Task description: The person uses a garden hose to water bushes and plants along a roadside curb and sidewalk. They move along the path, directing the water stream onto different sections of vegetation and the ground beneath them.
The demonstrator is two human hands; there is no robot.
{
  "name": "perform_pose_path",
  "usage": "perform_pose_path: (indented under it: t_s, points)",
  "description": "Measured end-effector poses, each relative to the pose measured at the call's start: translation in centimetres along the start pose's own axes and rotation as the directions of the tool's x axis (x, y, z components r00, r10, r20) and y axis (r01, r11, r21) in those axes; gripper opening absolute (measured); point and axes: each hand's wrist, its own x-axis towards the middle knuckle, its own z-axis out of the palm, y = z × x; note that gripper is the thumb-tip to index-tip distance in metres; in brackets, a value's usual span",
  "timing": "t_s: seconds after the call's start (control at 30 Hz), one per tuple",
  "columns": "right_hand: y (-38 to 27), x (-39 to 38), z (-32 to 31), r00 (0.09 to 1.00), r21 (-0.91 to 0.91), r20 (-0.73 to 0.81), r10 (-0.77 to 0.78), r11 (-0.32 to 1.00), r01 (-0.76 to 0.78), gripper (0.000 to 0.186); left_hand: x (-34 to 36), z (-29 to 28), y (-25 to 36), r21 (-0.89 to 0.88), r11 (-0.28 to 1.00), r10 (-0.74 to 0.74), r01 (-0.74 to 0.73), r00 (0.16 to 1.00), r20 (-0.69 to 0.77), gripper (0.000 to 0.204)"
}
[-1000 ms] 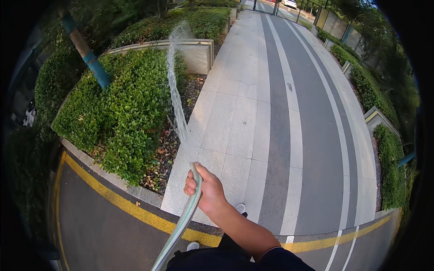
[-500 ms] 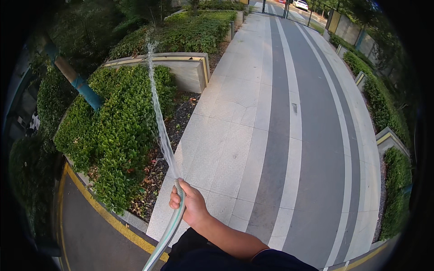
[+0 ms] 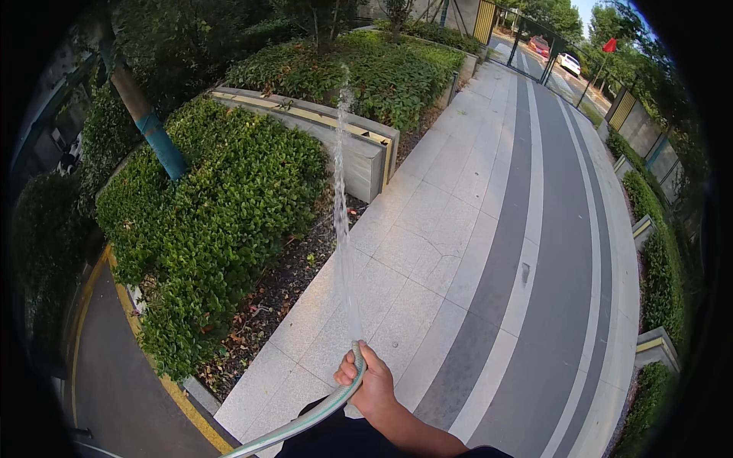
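My right hand is closed round the end of a pale hose with a green stripe, thumb along its tip. From the mouth of the hose a clear stream of water arcs up and away over the paving. Its far end breaks up in front of the low green shrubs behind a curved planter wall. Toward the lower left the hose bends and leaves the picture. My left hand does not show.
A clipped hedge grows at left round a trunk wrapped in blue, with dark soil along its edge. Striped paving runs toward a dark gate, cars beyond it. A yellow-edged road curves at lower left.
My right hand and the hose end sit further right and lower in the picture. The view has tilted up, showing more of the gate and cars. Water keeps flowing.
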Motion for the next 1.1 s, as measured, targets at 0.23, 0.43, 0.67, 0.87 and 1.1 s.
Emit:
perform_pose_path:
  t_s: [0.23, 0.43, 0.67, 0.87, 1.1]
  points:
    - [0.7, 9.5, 9.5, 0.965, -0.208, 0.078, 0.252, 0.95, -0.231, 0.036, 1.9, -4.0, 0.7, -0.374, 0.889, -0.344, 0.263, 0.924, -0.169, 0.015]
    - [1.4, 15.5, 12.9, 0.923, -0.375, 0.172, 0.344, 0.889, -0.261, 0.035, 7.7, -5.3, 1.8, -0.485, 0.828, -0.429, 0.282, 0.875, -0.224, 0.024]
    - [4.6, 20.1, 14.2, 0.768, -0.439, 0.129, 0.627, 0.731, -0.523, 0.04, 9.0, -5.1, -0.1, -0.502, 0.784, -0.512, 0.365, 0.838, -0.189, 0.02]
    - [8.1, 21.6, 13.4, 0.748, -0.473, 0.068, 0.661, 0.681, -0.559, 0.04, 12.6, -1.6, -2.3, -0.456, 0.815, -0.455, 0.357, 0.882, -0.122, 0.024]
    - [9.1, 20.7, 11.0, 0.727, -0.512, -0.023, 0.686, 0.617, -0.598, 0.038, 14.8, 2.1, -1.3, -0.308, 0.857, -0.399, 0.414, 0.91, 0.114, 0.023]
